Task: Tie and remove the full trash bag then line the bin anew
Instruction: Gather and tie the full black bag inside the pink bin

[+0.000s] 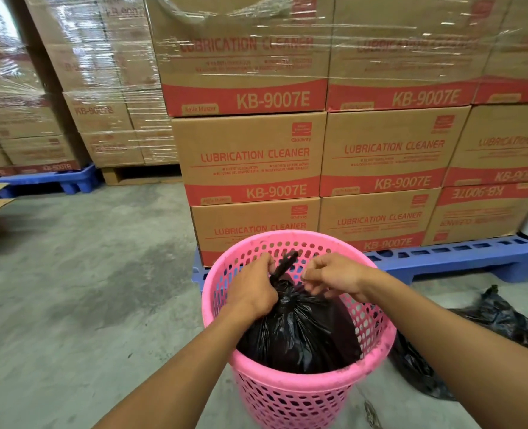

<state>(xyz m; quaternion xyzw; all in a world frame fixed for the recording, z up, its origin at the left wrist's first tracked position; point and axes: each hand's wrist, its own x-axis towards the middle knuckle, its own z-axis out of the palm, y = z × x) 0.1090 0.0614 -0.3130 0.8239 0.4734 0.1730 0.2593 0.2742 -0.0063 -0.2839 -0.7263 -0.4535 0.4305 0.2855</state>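
A black trash bag [299, 332] sits inside a pink perforated bin [290, 394], filling most of its width, with its top gathered into a tight neck that rises near the bin's rim. The film is thin, glossy and creased, so it looks soft and slippery, and it will likely sag and change shape when lifted. Its weight cannot be told, though the rounded bulge suggests it is fairly full. The twisted neck, just under the knot, looks like the firmest place to take hold; thin film could tear if pulled sideways against the bin's holes.

The left hand [253, 289] wraps the neck from the left, its fingers curled closed around the gathered plastic, with a dark tail of the bag sticking up beside them. The right hand [333, 275] is just to the right, its fingers bent and pinching a thin strand of bag that runs to the neck. The knot appears to be in the making or being tightened; the bag is not yet lifted.

The bin stands on a grey concrete floor [70, 289]. On the floor to the right lies another black bag [501, 323], crumpled and flat, possibly the fresh liner. Behind the bin, cardboard boxes [250, 159] printed with "LUBRICATION CLEANER" are stacked on a blue pallet [460, 255].
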